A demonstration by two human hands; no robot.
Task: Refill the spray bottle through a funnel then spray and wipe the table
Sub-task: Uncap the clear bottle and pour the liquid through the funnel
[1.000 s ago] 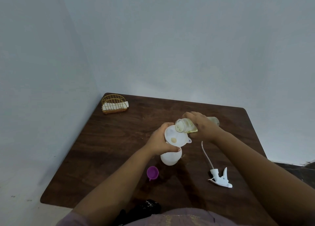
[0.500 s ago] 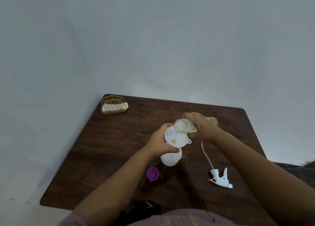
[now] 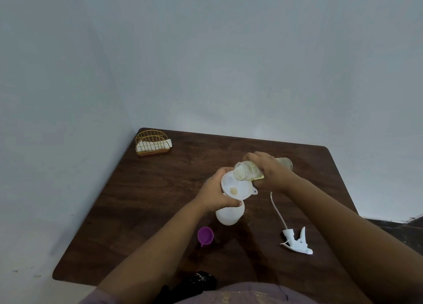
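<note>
A white spray bottle (image 3: 229, 215) stands mid-table with a white funnel (image 3: 238, 188) in its neck. My left hand (image 3: 215, 192) grips the funnel and the bottle's top. My right hand (image 3: 271, 169) holds a clear refill bottle (image 3: 246, 171) tipped on its side, its open mouth over the funnel's far rim. Yellowish liquid lies along the refill bottle's lower side and a small pool sits at the funnel's centre. The white spray trigger head (image 3: 296, 242) with its dip tube lies on the table to the right.
A purple cap (image 3: 205, 235) sits in front of the spray bottle. A gold wire holder with white napkins (image 3: 152, 144) stands at the far left corner of the brown table (image 3: 142, 203). Walls close off the far and left sides. A black object (image 3: 199, 280) lies at the near edge.
The refill bottle has tilted a little more over the funnel. Both hands stay almost where they were.
</note>
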